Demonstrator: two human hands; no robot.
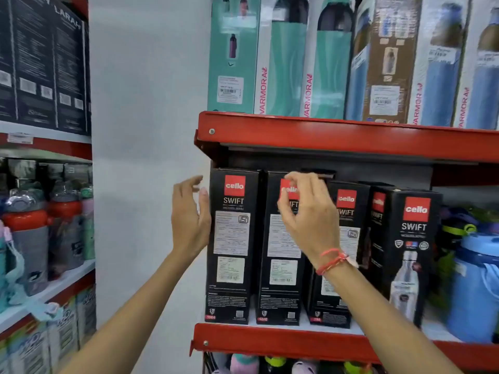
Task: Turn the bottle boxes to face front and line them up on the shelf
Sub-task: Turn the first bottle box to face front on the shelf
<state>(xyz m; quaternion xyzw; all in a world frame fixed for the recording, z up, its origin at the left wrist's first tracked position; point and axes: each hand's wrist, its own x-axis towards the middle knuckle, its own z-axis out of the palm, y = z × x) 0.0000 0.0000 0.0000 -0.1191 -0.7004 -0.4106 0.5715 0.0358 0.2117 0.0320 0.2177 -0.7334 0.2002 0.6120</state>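
Black boxes (pixel 280 249) stand on the red shelf (pixel 270 342), labels outward. The right hand (pixel 305 211) pinches the second box's top; the left hand (pixel 189 217), fingers (pixel 203 194) released, flanks the first (steady it before turning).
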